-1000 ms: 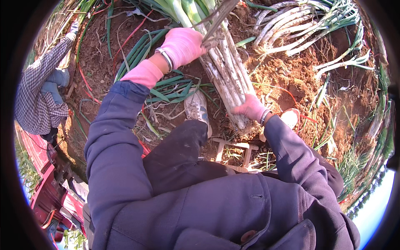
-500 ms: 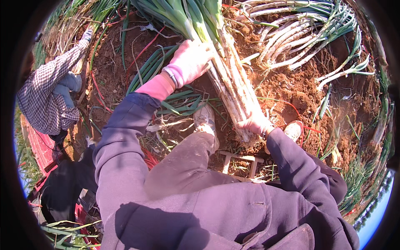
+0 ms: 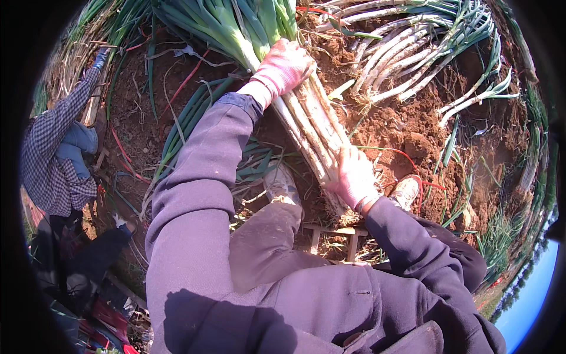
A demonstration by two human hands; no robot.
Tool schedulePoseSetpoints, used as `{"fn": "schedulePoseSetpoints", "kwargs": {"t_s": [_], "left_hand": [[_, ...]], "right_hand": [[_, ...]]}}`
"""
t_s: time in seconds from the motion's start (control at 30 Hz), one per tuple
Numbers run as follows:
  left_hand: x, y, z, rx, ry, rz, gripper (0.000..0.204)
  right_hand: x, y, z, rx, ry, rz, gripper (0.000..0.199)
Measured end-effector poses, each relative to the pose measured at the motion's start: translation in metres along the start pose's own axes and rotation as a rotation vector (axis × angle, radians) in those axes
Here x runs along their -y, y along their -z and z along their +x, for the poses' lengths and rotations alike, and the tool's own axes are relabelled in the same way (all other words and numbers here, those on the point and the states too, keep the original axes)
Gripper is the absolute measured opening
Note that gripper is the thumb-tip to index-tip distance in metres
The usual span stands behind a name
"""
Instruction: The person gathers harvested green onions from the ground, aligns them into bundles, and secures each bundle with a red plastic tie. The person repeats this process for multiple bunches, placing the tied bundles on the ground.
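A thick bunch of long green onions [image 3: 311, 118] slants across the view in front of me, its green leaves at the far left and its soil-caked roots close to my legs. Around the upper stalks, just below the leaves, my gloved left hand [image 3: 284, 66] is closed. Lower down, near the root end, my gloved right hand [image 3: 354, 180] grips the right side of the same bunch, thumb toward me. The undersides of both hands' fingers are partly hidden by the stalks.
Loose green onions [image 3: 407, 53] lie on the brown soil at the far right. Onion leaves [image 3: 188, 130] and red strings [image 3: 413, 165] lie nearby. A small wooden frame [image 3: 336, 230] stands between my shoes. At the left, a person in a checked sleeve [image 3: 65, 124] reaches toward more onions.
The bunch has shifted slightly left, and its root end has come nearer to me. My right hand has turned more upright along the stalks. Both hands keep their hold.
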State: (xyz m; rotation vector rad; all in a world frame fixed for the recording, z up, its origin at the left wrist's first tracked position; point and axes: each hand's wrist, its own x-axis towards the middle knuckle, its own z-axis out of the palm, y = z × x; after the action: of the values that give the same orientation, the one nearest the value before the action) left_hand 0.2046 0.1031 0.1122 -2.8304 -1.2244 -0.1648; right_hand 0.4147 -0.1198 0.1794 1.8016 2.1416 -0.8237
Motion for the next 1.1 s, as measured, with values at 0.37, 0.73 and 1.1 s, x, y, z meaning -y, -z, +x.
{"fn": "schedulePoseSetpoints", "kwargs": {"t_s": [0.37,0.73,1.1], "left_hand": [[0.133,0.053,0.066,0.27,0.194,0.22,0.031],[0.036,0.01,0.005,-0.238,0.223,-0.097,0.019],[-0.015,-0.005,-0.012,-0.305,0.438,-0.056,0.013]], "right_hand": [[-0.005,-0.104,-0.002,-0.302,0.029,0.092,0.124],[0.0,-0.131,0.012,-0.152,-0.108,0.067,0.104],[-0.134,0.043,0.129,-0.31,-0.24,0.703,0.034]]}}
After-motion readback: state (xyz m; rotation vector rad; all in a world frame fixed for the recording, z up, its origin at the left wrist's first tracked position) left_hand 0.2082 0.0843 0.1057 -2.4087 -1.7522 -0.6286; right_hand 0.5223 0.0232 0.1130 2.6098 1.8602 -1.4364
